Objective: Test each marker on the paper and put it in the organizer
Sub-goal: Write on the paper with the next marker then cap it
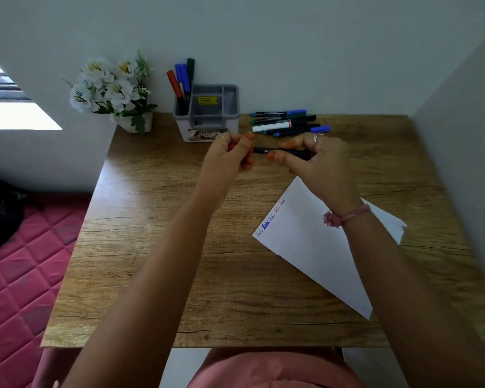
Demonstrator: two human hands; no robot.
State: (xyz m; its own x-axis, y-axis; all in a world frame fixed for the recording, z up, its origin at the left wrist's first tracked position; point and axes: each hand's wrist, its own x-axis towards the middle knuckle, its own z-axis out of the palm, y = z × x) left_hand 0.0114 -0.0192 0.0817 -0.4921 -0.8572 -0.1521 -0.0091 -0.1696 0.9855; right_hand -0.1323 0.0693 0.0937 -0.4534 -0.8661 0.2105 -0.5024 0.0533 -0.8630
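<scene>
paper (314,247) lies nearest, at 5 o'clock. left hand (230,155) grips the cap end, right hand (317,158) grips the marker (266,150); a hard tug could smear ink on fingers.

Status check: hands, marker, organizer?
Left hand grips cap end, right hand grips barrel of black marker, held above table. Organizer holds three markers; several more lie beside it. Nothing in the way.
</scene>
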